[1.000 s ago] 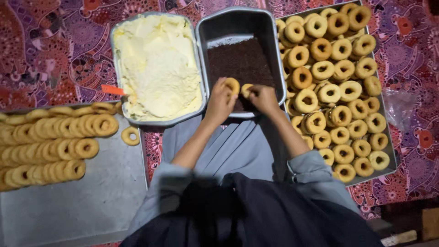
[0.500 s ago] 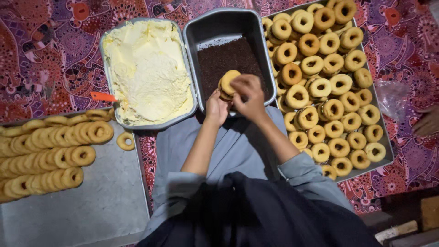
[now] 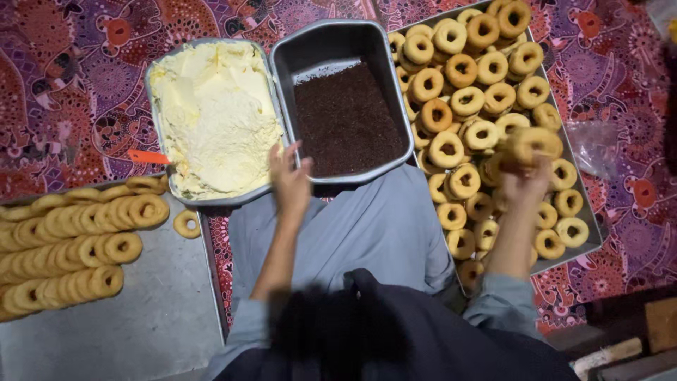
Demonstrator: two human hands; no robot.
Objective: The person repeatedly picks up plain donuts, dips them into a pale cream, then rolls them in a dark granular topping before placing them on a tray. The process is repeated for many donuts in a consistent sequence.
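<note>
The right hand [image 3: 525, 180] was closed around a ring doughnut [image 3: 534, 143], holding it just above the large tray of doughnuts [image 3: 589, 233] on the person's right. The held doughnut was golden brown, round, with a central hole; motion blur hid its finer surface detail. The doughnuts beneath it lay close together in the tray, each plain and similarly browned.

The left hand [image 3: 290, 178] was empty, with its fingers spread moderately wide. It rested over the near rims where two metal pans met. Whether it touched the rims could not be determined.

The dark rectangular pan [image 3: 282, 63] sat in the centre and held a layer of dark brown sprinkles covering most of its floor; a bare strip of metal showed at the far end. Just beside it on the left, the second pan [image 3: 151, 77] was filled with pale yellow cream, uneven on top. An orange handle [image 3: 147, 156] projected from that pan's left edge.

Further left, a flat metal sheet [image 3: 155, 317] carried rows of doughnuts standing on edge and leaning together. One single doughnut [image 3: 187, 224] lay flat near the sheet's far right corner, apart from the rows.

A clear plastic bag [image 3: 592, 144] lay crumpled on the patterned red and purple cloth [image 3: 63, 77], just beyond the large tray's right edge. No label was legible on it.
</note>
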